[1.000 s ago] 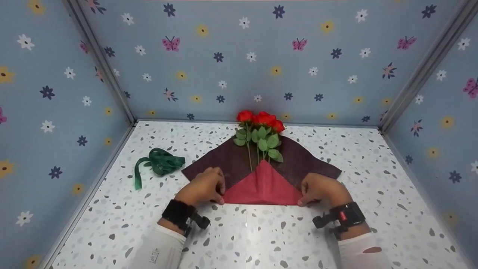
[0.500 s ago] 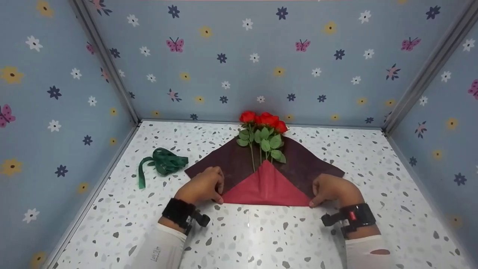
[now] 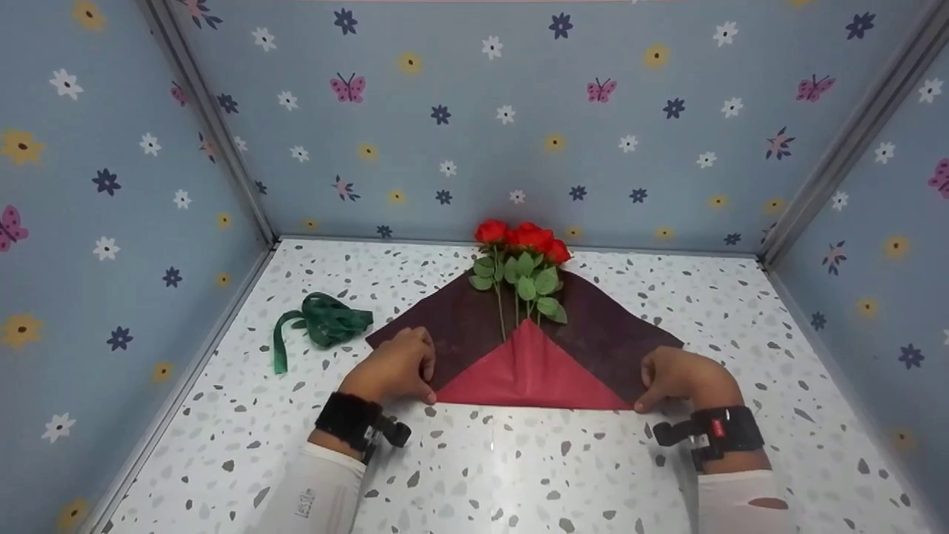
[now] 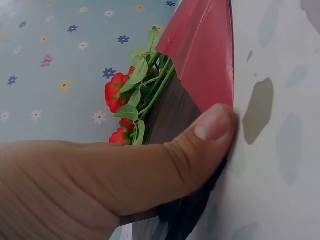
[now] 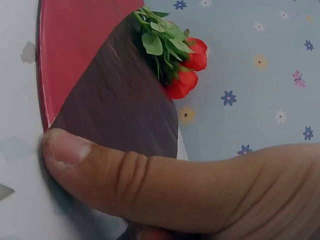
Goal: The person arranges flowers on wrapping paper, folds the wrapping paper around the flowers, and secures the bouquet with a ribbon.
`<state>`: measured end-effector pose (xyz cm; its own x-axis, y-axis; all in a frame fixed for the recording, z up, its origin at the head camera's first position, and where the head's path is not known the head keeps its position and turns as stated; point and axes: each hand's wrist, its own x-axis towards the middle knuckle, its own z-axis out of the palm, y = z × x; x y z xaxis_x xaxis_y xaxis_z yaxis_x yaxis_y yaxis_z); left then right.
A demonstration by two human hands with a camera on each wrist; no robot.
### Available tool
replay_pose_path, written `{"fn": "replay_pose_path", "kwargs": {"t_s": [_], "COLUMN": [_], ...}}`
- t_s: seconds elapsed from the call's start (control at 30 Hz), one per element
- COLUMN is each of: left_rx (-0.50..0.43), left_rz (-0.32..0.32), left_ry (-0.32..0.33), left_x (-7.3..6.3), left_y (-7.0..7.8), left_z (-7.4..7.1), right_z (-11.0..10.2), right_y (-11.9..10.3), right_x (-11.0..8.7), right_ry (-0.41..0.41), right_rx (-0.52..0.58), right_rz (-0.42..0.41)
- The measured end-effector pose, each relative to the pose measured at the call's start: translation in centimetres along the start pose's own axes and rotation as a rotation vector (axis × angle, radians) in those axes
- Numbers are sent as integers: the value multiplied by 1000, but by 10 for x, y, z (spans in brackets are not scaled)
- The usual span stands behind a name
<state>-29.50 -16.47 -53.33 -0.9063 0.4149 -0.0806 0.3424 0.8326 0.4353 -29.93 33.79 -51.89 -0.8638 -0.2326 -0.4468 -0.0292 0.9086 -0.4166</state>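
Observation:
A dark maroon sheet of wrapping paper (image 3: 608,322) lies on the table, its near corner folded up into a red triangle (image 3: 526,378). Red artificial roses (image 3: 523,236) rest on the sheet, their lower stems covered by the flap. At the fold's left end, my left hand (image 3: 395,367) pinches the paper; its thumb (image 4: 200,135) lies over the crease in the left wrist view. The opposite end of the fold is pinched by my right hand (image 3: 682,378), whose thumb (image 5: 95,165) presses at the flap's tip. Most other fingertips are hidden.
To the left of the paper sits a bundle of green ribbon (image 3: 334,320) with one loose tail. The speckled white table (image 3: 489,475) is bounded by flower-patterned panels (image 3: 474,148) at the back and both sides. The rose heads reach close to the back panel.
My right hand has slid rightward along the folded edge, and my left hand slightly leftward. More of the red flap shows between them. The roses and ribbon have stayed in place.

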Motion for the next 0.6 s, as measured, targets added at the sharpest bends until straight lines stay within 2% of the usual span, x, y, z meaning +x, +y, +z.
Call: {"fn": "replay_pose_path", "kwargs": {"t_s": [0.27, 0.6], "left_rx": [-39, -89], "left_rz": [-48, -219], "left_ry": [-35, 38], "left_x": [0, 1], "left_y": [-5, -25], "left_z": [-4, -14], "right_z": [0, 0], "right_y": [1, 2], "right_x": [2, 1], "right_ry": [-7, -6], "right_rx": [13, 13], "right_rz": [25, 24]}}
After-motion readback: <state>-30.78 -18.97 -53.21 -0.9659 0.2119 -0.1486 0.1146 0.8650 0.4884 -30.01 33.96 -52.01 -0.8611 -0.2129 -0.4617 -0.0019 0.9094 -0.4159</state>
